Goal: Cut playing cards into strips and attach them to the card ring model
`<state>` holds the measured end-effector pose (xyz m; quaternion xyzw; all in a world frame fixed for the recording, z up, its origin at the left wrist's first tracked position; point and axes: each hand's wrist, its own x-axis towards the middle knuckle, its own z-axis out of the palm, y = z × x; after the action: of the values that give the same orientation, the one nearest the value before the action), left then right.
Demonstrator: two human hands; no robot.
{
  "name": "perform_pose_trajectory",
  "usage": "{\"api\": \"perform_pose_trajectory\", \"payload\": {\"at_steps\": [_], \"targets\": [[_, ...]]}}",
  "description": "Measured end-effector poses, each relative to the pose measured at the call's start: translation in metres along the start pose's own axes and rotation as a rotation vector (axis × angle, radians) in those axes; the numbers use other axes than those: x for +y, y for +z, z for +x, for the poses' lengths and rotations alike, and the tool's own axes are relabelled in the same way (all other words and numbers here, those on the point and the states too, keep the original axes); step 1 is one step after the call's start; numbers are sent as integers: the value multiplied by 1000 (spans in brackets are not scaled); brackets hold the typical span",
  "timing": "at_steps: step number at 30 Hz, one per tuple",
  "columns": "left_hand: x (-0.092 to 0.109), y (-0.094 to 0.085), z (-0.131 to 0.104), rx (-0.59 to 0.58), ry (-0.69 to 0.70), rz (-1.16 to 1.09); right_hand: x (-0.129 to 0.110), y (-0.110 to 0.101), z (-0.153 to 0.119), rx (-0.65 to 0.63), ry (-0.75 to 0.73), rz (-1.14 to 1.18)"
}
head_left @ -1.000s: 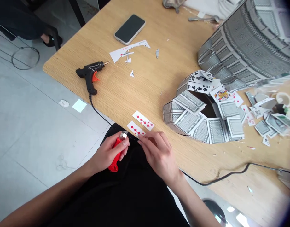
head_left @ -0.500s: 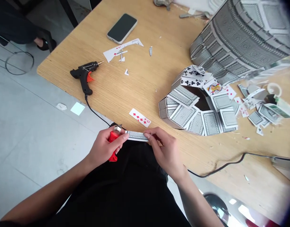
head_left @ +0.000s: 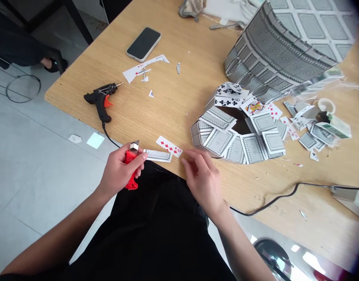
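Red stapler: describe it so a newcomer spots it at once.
Start at the near edge of the wooden table, below the black glue gun. The left hand grips the stapler there. It is the only red tool with a silver head, touching a face-down card.

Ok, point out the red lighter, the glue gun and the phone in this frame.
red lighter (head_left: 129, 168): head view, on the red body showing under the left hand's fingers.
glue gun (head_left: 100, 99): head view, on the black body above the handle.
phone (head_left: 143, 43): head view, middle of the dark screen.

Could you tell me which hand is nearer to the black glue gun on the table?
Left. The left hand is just below the glue gun, holding a red tool; the right hand is farther off.
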<state>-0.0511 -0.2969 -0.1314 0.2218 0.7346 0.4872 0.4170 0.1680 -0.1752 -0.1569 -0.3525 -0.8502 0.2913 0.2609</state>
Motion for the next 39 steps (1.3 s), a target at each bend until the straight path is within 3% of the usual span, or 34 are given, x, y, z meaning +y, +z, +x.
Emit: {"api": "perform_pose_trajectory", "payload": {"at_steps": [7, 9, 14, 17, 21, 25, 30, 32, 35, 39], "targets": [[14, 1, 32, 4, 131, -295, -6, 17, 8, -50, 14, -261], [23, 5, 47, -1, 157, -338, -5, 17, 8, -32, 19, -253], [36, 18, 78, -142, 102, -355, -2, 17, 6, 2, 63, -143], [37, 19, 83, -120, 86, -289, -1, 17, 5, 17, 107, -54], [36, 8, 80, -44, 66, -110, 3, 17, 6, 51, 137, 105], [34, 3, 63, 27, 83, 81, 4, 12, 5, -5, 178, 319], [34, 16, 38, -294, 51, 238, 3, 6, 5, -52, 219, 462], [32, 20, 35, -339, 38, 272, 3, 7, 4, -38, 268, 504], [30, 16, 36, -259, 58, 267, 2, 11, 2, 26, 325, 492], [30, 4, 35, -117, 73, 278, 0, 17, 0, 197, 284, 259]]}}
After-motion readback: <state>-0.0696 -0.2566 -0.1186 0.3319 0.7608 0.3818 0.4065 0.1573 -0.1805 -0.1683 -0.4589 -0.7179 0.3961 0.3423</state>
